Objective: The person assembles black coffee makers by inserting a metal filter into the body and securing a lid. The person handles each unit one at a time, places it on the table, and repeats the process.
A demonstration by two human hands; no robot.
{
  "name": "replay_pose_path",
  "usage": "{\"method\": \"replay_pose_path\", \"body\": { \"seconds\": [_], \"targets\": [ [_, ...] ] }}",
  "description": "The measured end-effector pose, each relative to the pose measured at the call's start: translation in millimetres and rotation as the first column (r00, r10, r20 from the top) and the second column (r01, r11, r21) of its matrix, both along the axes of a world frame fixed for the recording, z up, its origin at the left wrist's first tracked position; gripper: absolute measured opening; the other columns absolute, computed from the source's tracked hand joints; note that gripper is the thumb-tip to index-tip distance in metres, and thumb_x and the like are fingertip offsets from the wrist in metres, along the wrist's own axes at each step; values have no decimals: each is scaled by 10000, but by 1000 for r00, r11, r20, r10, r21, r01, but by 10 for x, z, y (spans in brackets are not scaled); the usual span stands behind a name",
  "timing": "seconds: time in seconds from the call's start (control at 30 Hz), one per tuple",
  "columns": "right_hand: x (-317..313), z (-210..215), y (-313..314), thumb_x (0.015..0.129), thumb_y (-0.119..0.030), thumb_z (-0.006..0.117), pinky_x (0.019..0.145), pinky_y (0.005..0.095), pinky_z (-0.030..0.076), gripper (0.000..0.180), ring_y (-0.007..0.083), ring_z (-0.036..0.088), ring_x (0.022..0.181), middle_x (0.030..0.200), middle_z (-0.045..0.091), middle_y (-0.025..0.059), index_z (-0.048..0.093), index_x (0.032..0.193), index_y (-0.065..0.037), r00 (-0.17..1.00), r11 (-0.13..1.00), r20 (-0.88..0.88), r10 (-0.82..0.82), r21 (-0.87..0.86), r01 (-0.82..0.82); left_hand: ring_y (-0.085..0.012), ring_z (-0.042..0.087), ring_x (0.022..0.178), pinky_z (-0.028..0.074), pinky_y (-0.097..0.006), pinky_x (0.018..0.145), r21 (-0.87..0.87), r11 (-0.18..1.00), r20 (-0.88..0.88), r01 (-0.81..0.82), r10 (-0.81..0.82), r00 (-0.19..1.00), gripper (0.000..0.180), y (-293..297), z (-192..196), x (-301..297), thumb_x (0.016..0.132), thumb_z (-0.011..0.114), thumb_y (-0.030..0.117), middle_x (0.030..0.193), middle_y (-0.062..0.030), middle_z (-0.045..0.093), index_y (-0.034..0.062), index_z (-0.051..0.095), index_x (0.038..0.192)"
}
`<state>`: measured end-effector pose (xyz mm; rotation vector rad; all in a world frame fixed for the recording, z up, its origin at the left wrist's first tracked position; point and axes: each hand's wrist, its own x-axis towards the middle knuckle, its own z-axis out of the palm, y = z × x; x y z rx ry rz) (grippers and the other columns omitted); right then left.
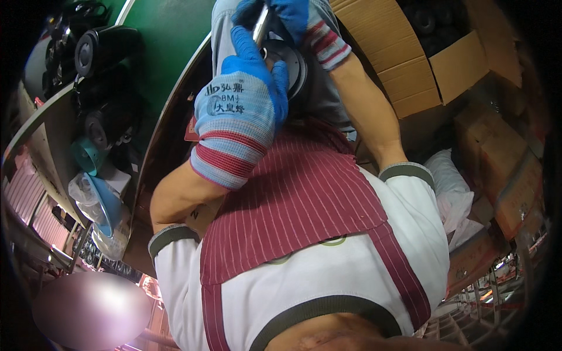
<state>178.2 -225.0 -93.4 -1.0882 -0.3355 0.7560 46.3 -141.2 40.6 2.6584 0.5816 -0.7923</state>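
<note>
Evidently right hand, blue-gloved, has fingers closed round silver metal bar; left hand, fingers partly spread, against black round part, cannot tell whether gripping.

white shirt covered by a striped maroon apron
blue gloves are banded with red; sleeves are trimmed dark green

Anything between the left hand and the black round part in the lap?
Nothing visible: the left hand appears to rest against the black round part, with the silver rod beside its fingers.
</note>
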Motion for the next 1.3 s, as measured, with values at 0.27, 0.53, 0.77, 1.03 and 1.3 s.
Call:
{"method": "replay_pose_path", "body": {
  "seconds": [0.27, 0.53, 0.77, 1.03, 1.3],
  "targets": [
    [-159, -133, -198, 1110, -213, 404, 921, 316, 546, 388, 202, 710, 1016, 1081, 737, 131, 565, 1334, 59, 987, 960, -96, 131, 261, -102, -401, 756, 866, 615, -496, 719, -105, 984, 301, 141, -104, 948, 647, 314, -164, -242, 1022, 597, 364, 1020, -269, 732, 22, 385, 1528],
    [-40, -573, 110, 1070, -177, 477, 877, 272, 529, 290, 162, 684, 973, 1049, 723, 94, 656, 1230, -13, 987, 969, -74, 140, 214, -122, -373, 753, 809, 602, -500, 667, 106, 990, 236, 93, -116, 965, 762, -102, -170, -164, 1019, 597, 386, 938, -258, 720, -13, 272, 1580],
    [-134, -132, -128, 1100, -181, 430, 834, 267, 546, 318, 159, 696, 943, 1048, 717, 112, 637, 1242, 15, 983, 965, -97, 152, 229, -127, -313, 729, 750, 597, -400, 669, -183, 967, 398, 180, -95, 912, 486, 476, -178, -242, 1069, 491, 273, 903, -211, 717, 30, 500, 1491],
    [-42, -457, 318, 1072, -178, 477, 773, 301, 574, 261, 217, 720, 854, 948, 728, 145, 614, 1181, 16, 948, 967, -273, 166, 231, -103, -350, 749, 794, 604, -457, 710, 285, 950, 67, 126, -151, 986, 645, -29, -47, -83, 1043, 564, 371, 1016, -193, 732, 7, 372, 1540],
    [-38, -420, 175, 1076, -135, 476, 868, 288, 546, 236, 181, 689, 950, 1049, 686, 99, 615, 1195, 14, 987, 911, -97, 130, 404, -81, -295, 751, 833, 609, -467, 729, 339, 937, -35, 87, -80, 996, 711, -214, -142, -53, 993, 665, 381, 1093, -185, 693, 70, 371, 1561]
  ]
}}
